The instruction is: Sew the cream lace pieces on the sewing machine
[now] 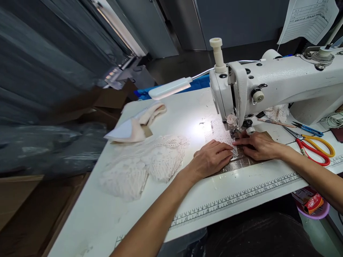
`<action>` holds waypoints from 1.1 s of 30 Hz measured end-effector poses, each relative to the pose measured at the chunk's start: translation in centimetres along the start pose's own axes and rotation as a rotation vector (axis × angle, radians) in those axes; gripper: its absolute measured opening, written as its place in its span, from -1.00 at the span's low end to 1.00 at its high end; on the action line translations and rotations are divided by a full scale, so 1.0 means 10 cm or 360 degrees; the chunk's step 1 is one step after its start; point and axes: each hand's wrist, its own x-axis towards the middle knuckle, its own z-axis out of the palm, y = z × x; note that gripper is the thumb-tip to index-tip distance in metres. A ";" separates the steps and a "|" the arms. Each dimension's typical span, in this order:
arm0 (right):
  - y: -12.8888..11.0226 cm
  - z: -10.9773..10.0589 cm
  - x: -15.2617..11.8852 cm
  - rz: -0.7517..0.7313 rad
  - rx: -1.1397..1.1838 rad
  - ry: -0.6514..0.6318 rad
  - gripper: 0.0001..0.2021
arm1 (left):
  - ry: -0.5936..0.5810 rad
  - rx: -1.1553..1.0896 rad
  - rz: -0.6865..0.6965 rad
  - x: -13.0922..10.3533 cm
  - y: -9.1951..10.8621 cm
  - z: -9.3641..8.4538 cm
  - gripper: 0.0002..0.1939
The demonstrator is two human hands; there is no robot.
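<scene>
A white sewing machine [273, 80] stands on the white table, its needle area over a strip of white lace [221, 134]. My left hand [214, 157] lies palm down on the lace's near edge, fingers stretched toward the presser foot. Just right of the foot, my right hand [257, 144] rests with its fingers extended, the index fingertip at the lace beside the foot. Both hands lie flat and grip nothing visible. Under them is a shiny brownish plate [241, 162]. A lit lamp [171, 88] shines on the work from the left.
Gathered lace pieces [166, 159] and folded cream fabric [131, 130] lie at the left. Scissors with red and yellow handles [314, 144] and blue snips [308, 129] lie right. A printed ruler [230, 201] follows the front edge; a pink basket [323, 210] hangs below. Cardboard boxes [111, 101] stand beyond.
</scene>
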 end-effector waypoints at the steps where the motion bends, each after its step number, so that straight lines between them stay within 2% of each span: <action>1: 0.00 0.03 -0.01 -0.0038 -0.0029 0.0025 -0.63 | 0.0000 0.0029 0.0008 0.00 0.00 0.00 -0.79; 7: 0.00 0.13 -0.07 -0.0096 -0.0054 0.0125 -0.63 | -0.0001 0.0141 0.0071 0.00 0.03 -0.01 -0.79; 12: -0.02 0.11 -0.08 -0.0124 -0.0097 0.0144 -0.66 | -0.0190 0.0222 0.0050 0.07 0.11 -0.09 -0.74; 16: -0.04 0.09 -0.08 -0.0165 -0.0155 0.0100 -0.67 | -0.0344 0.0089 0.0021 0.12 0.08 -0.13 -0.74; 24: -0.05 0.13 -0.05 -0.0091 -0.0193 0.0035 -0.65 | -0.0235 -0.0011 -0.0034 0.05 0.03 -0.13 -0.77; 33: -0.14 0.12 0.02 0.0072 -0.0387 -0.0006 -0.61 | -0.0259 0.0239 -0.0080 0.04 0.06 -0.08 -0.70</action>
